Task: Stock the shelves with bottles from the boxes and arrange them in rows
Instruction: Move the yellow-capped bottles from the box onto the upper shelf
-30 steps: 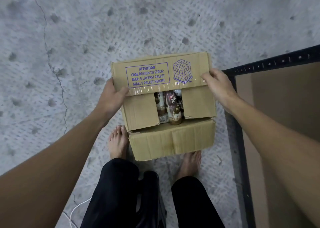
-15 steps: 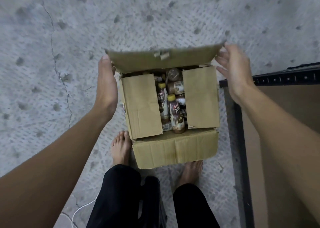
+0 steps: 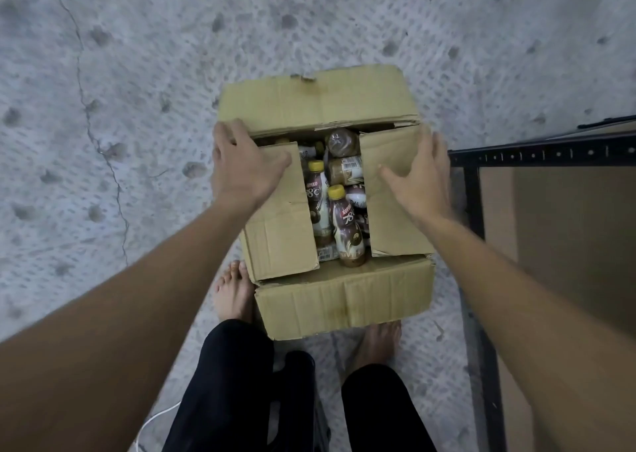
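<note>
One brown cardboard box, at least six brown plastic drink bottles, two with yellow caps, one left hand, one right hand, two bare feet, one black metal shelf frame.

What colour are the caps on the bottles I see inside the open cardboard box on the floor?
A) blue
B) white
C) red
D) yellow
D: the two bottles lying label-up in the middle of the box both have yellow caps.
</note>
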